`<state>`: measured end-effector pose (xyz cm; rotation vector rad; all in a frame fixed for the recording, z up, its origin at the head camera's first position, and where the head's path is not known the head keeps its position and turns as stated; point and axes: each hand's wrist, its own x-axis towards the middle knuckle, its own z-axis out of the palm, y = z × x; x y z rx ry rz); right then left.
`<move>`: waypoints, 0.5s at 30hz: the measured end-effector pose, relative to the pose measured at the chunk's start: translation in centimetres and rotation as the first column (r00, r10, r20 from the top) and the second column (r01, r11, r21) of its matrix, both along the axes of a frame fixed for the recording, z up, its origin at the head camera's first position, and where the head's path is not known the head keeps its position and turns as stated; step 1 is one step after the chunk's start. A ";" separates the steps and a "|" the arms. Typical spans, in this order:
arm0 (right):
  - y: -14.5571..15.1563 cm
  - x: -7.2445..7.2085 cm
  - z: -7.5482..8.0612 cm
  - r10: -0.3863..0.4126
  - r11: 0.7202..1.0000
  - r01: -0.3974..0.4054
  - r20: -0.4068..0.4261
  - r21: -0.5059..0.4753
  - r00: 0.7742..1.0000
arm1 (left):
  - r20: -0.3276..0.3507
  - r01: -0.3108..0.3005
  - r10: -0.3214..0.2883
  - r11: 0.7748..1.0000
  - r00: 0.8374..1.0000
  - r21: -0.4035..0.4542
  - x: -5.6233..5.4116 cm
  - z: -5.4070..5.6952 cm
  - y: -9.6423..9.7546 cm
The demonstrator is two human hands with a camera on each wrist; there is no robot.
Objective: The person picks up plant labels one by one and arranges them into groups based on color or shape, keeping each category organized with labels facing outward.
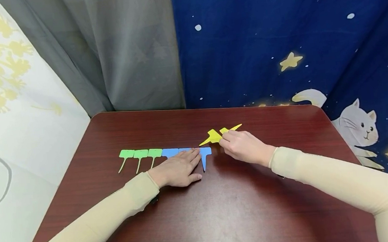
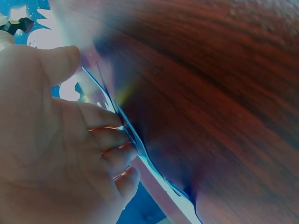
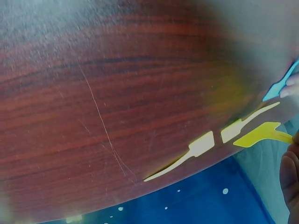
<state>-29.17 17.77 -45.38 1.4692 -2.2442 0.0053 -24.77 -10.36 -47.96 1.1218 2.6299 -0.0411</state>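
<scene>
Three green T-shaped plant labels [image 1: 140,153] and several blue ones [image 1: 206,151] lie edge to edge in a row on the table, stems toward the person. My left hand [image 1: 179,170] rests with straight fingers over the blue labels, partly hiding them. To its right, my right hand [image 1: 243,146] pinches a yellow plant label [image 3: 261,134] by its narrow end, seen in the right wrist view. Two more yellow labels lie beyond on the table: one [image 3: 202,144] with its stem toward the right in the head view, the other [image 3: 231,131] with its stem toward the left.
The dark red-brown wooden table [image 1: 225,220] has rounded far corners. Behind it hang a grey curtain [image 1: 136,48] and a blue curtain [image 1: 243,52] with stars and a cat. A pale patterned wall or cloth [image 1: 10,128] stands at the left.
</scene>
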 end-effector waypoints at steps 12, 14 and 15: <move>0.0 1.1 -1.2 0.009 1.000 -0.007 -0.067 0.027 0.998 | -0.001 -0.001 0.001 1.000 1.000 0.002 0.0 0.2 0.0; 0.0 1.3 -1.5 0.012 1.000 -0.010 -0.067 0.027 0.998 | 0.003 -0.001 0.001 1.000 1.000 0.001 0.0 0.2 -0.1; 0.0 1.4 -1.6 0.013 1.000 -0.011 -0.066 0.024 0.998 | 0.004 -0.001 0.001 1.000 1.000 0.001 0.0 0.2 -0.1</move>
